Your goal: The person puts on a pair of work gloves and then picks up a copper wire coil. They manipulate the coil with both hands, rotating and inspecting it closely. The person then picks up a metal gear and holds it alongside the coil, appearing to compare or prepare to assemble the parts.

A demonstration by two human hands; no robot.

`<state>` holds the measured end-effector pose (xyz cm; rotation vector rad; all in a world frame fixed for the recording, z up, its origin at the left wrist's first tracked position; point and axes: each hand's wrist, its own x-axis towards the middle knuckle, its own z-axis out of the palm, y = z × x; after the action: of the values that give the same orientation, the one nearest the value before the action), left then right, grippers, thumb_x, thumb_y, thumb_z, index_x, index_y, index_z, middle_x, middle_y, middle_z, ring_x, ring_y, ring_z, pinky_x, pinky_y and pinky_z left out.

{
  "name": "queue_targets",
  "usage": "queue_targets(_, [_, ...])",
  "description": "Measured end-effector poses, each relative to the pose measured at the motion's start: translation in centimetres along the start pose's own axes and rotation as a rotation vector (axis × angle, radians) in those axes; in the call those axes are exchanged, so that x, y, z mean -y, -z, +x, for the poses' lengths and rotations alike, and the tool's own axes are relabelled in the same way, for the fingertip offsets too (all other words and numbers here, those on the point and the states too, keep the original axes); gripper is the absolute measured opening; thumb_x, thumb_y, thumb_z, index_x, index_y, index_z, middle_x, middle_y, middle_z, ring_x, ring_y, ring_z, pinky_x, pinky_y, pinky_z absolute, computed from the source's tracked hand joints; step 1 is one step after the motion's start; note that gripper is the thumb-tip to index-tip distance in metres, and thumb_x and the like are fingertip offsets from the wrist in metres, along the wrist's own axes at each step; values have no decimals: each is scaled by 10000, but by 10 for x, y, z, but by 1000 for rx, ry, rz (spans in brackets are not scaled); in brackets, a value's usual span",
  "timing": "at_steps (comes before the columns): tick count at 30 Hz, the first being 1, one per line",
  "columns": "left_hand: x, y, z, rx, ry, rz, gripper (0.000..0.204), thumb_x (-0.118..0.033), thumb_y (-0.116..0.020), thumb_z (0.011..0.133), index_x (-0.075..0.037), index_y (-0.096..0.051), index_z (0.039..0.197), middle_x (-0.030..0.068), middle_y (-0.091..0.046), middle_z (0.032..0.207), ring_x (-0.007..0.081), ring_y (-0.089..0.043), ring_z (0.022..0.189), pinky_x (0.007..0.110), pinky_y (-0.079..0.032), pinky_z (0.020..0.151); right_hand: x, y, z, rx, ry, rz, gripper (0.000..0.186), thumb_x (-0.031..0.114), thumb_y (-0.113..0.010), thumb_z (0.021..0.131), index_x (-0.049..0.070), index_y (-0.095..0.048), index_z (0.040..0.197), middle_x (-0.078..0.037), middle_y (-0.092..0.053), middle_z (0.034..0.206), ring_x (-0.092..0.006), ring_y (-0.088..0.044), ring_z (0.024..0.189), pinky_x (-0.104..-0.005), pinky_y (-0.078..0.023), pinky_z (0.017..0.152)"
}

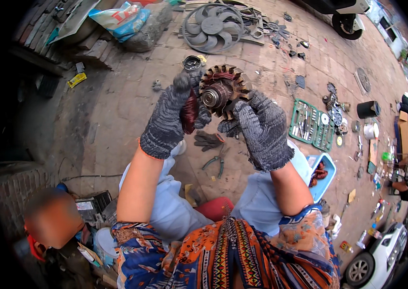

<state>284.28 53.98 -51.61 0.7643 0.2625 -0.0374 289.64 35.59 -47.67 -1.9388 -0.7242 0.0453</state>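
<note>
The rusty rotor (220,92) is held up between both gloved hands. The right hand (260,129) clasps its lower right edge, while the left hand (171,115) closes on copper winding (190,111) at its left. Pliers (217,162) lie on the paving (117,101) below the grip.

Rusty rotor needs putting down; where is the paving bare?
Bare paving lies left of the left hand, toward the brick stack. Under the rotor, a spare glove and pliers lie. The right side, around the green tool tray, is crowded.
</note>
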Motion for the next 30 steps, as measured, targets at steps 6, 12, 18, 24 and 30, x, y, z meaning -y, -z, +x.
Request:
queue_targets(6, [0, -17, -6, 84, -100, 399, 731, -405, -733, 725, -25, -423, 1266, 66, -574, 1051, 119, -588, 845, 250, -510, 696, 2, 0, -2, 15, -12, -19, 142, 148, -617, 815, 16, -566, 801, -100, -604, 579, -205, -624, 538, -326, -473, 504])
queue_targets(12, [3, -18, -4, 100, -155, 392, 675, -269, -736, 732, -32, -421, 1279, 90, -559, 1133, 160, -573, 975, 294, -496, 818, 2, 5, -6, -17, 201, -150, 305, 162, -672, 758, 1, -585, 1002, -111, -627, 693, -229, -628, 564, -326, -490, 523])
queue_targets(18, [7, -15, -5, 189, -330, 474, 756, -224, -776, 703, -21, -382, 1316, 108, -510, 1244, 209, -511, 1131, 348, -425, 960, -1, 3, -4, -87, 356, -137, 365, 159, -689, 727, 19, -591, 1049, -119, -632, 743, -258, -632, 594, -336, -496, 529])
queue_targets(24, [12, -10, -7, 142, -449, 543, 854, -204, -819, 629, -53, -363, 1335, 106, -503, 1253, 235, -508, 1150, 379, -426, 973, -6, -2, -6, -103, 319, -10, 316, 162, -666, 754, 24, -597, 1030, -126, -628, 729, -263, -636, 617, -336, -501, 559])
queue_targets(30, [3, -25, -10, 66, -362, 561, 836, -85, -841, 546, -21, -415, 1262, 94, -556, 1164, 195, -548, 1064, 337, -455, 924, -15, -1, -6, 13, -20, 164, 204, 145, -613, 806, -16, -580, 927, -140, -602, 658, -277, -614, 594, -355, -468, 546])
